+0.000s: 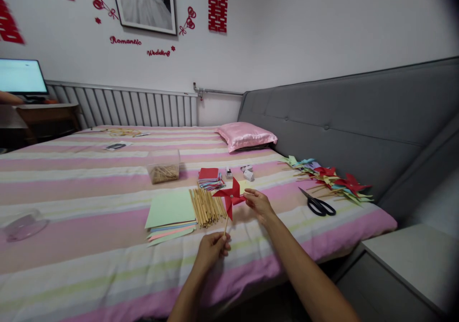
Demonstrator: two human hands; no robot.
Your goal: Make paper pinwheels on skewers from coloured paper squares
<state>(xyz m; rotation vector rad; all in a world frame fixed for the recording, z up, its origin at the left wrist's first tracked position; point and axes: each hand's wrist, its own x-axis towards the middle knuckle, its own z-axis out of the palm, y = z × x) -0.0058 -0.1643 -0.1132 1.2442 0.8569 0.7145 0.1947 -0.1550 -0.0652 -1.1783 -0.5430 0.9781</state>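
A red paper pinwheel (pixel 230 196) on a thin wooden stick stands upright over the striped bed (pixel 89 202). My left hand (pixel 212 249) is closed round the bottom of the stick. My right hand (pixel 258 204) pinches the pinwheel's right blade with its fingertips. Just left of the pinwheel lies a bundle of wooden sticks (pixel 207 207) beside a stack of pastel paper sheets (pixel 169 216). Behind it sits a pile of small coloured paper squares (pixel 210 178).
Several finished pinwheels (pixel 328 178) and black scissors (pixel 318 204) lie at the bed's right side by the grey headboard (pixel 358 121). A clear box of sticks (pixel 164 167), a pink pillow (pixel 245 135), a plastic lid (pixel 23 225), a nightstand (pixel 405 269) and a monitor (pixel 21 77) are around.
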